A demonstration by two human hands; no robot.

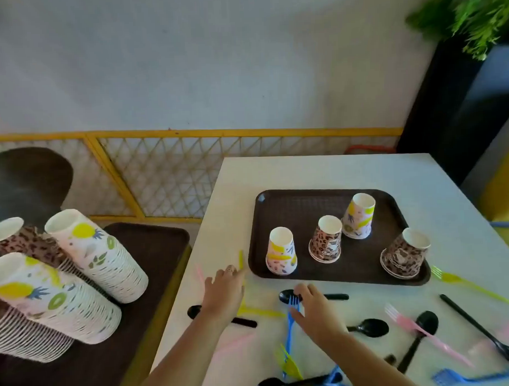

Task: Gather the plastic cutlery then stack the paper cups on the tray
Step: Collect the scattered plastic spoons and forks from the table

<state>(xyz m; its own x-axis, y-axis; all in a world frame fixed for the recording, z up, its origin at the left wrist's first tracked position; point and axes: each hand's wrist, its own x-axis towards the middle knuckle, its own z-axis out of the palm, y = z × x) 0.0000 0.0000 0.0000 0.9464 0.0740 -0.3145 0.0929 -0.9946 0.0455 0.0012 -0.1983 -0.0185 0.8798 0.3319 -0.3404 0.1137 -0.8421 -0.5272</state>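
Observation:
A dark brown tray (305, 202) lies on the white table with several paper cups upside down on it: a fruit-print cup (280, 251), a leopard-print cup (326, 239), a second fruit-print cup (359, 215) and a second leopard-print cup (403, 252). Plastic cutlery is scattered in front of the tray: black spoons (367, 328), a blue fork (292, 321), yellow forks (464, 283) and pink forks (419, 328). My left hand (222, 295) hovers open by a yellow piece (240, 259) at the tray's left edge. My right hand (315, 309) is spread over the blue fork and a black spoon (287, 296).
On the left, a second brown tray (151, 248) on a lower surface carries tall leaning stacks of paper cups (97, 256). A yellow lattice fence (171, 167) runs behind. A dark planter with a green plant (472, 9) stands at the back right.

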